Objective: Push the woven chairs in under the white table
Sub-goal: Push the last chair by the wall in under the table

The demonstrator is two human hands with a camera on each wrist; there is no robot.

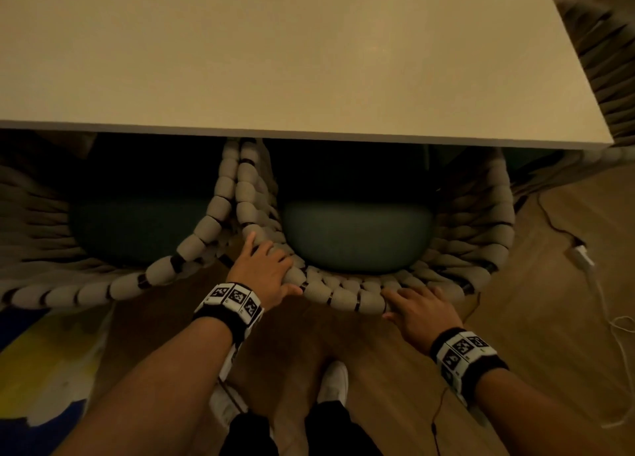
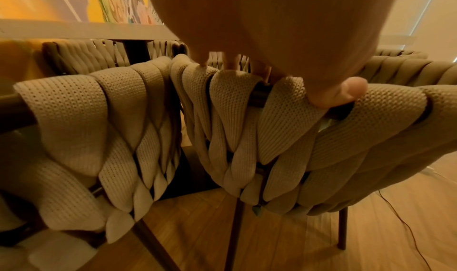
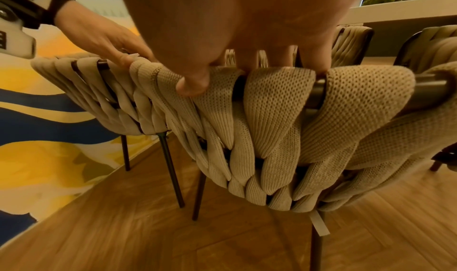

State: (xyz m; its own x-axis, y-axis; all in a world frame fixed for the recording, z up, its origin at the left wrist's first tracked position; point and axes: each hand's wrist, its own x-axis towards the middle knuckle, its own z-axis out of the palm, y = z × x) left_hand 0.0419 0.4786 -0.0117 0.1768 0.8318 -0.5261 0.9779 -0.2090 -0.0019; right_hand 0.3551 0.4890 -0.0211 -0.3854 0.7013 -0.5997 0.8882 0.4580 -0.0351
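- No words, brand names or numbers can be read anywhere in these views.
- The only signs are black-and-white square code markers on the left wristband [image 1: 236,301], just behind the left hand [image 1: 264,270].
- The same kind of markers stand on the right wristband [image 1: 464,350], just behind the right hand [image 1: 421,313].
- Their patterns carry no legible letters.

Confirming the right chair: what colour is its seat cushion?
Dark teal cushion, clearest in the head view.
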